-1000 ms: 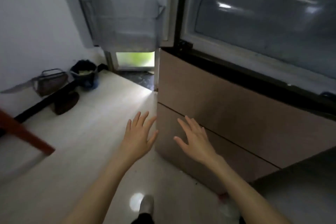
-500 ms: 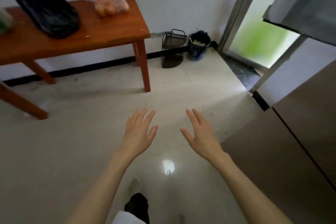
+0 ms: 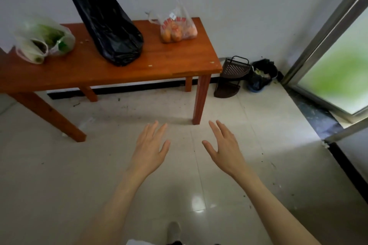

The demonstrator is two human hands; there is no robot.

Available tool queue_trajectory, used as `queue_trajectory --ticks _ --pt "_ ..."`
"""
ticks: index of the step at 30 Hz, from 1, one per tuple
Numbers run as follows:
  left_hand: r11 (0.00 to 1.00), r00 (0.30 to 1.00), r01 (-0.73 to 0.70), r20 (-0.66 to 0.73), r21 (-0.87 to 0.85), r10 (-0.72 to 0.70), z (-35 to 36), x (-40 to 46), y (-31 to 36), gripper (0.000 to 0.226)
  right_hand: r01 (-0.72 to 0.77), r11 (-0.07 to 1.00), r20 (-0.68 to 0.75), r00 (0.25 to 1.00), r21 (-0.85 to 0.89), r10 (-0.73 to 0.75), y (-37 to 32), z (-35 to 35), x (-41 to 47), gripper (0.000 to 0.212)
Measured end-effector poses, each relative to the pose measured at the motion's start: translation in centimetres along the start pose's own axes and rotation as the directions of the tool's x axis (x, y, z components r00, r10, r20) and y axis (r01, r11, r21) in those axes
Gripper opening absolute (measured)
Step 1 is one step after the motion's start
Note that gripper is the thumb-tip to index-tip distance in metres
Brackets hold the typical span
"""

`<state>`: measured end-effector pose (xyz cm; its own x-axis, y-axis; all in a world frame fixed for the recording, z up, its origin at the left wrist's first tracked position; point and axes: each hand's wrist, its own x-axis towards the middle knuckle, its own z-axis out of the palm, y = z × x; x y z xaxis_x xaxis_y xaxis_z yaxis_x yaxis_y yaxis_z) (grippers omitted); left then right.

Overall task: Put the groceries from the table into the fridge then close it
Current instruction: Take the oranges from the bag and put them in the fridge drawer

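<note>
Dark brown slatted plastic corner rack (image 3: pixel 232 74) sits by the wall, just beside a black-lined trash bin (image 3: pixel 261 76), near the frosted glass door (image 3: pixel 336 71).

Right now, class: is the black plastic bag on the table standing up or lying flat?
Standing up. The black bag rests its bulging base on the wooden table, and its handles rise against the wall.

Black bag (image 3: pixel 111 32), reddish-brown table (image 3: pixel 169 59)

bare floor (image 3: pixel 219 105) lies open before the table (image 3: pixel 169 61).
</note>
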<state>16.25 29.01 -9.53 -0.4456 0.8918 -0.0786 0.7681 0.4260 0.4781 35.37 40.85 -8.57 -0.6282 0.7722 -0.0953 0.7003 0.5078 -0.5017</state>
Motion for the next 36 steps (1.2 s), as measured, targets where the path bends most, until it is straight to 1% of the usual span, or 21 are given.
queue_trajectory --ticks 4,10,17,25,29,33,36 --pt "0.999 1.000 0.009 0.017 -0.031 -0.008 -2.0 5.5 -2.3 0.054 0.001 1.000 -0.025 1.000 0.005 -0.001 -2.1 -0.4 6.4 0.062" --pt "0.998 0.998 0.031 0.057 -0.059 -0.027 -2.0 14.1 -4.6 0.053 0.001 1.000 0.006 1.000 -0.012 -0.001 -2.3 -0.8 16.3 0.062" --pt "0.992 0.994 0.102 0.042 -0.069 -0.099 -4.1 28.7 -6.2 0.054 0.035 0.999 0.004 0.999 0.008 -0.035 -1.7 -2.2 32.1 0.064" --pt "0.996 0.999 0.049 -0.018 -0.076 -0.050 -8.3 43.3 -6.6 0.053 0.078 0.997 0.048 0.996 -0.019 -0.077 -2.5 -5.6 47.5 0.062" --pt "0.999 0.999 0.053 -0.009 0.013 -0.053 -9.7 49.5 -7.8 0.050 0.124 0.990 0.068 0.990 -0.064 -0.120 -3.5 -6.3 54.2 0.061" --pt "0.998 1.000 -0.014 0.018 0.054 0.013 -10.8 56.3 -8.5 0.047 0.198 0.968 0.051 0.980 -0.152 -0.192 -4.6 -6.7 61.3 0.059" --pt "0.997 0.998 -0.055 0.012 0.049 0.055 -12.2 61.9 -8.8 0.048 0.276 0.943 0.013 0.960 -0.188 -0.279 -6.1 -7.1 67.2 0.052"
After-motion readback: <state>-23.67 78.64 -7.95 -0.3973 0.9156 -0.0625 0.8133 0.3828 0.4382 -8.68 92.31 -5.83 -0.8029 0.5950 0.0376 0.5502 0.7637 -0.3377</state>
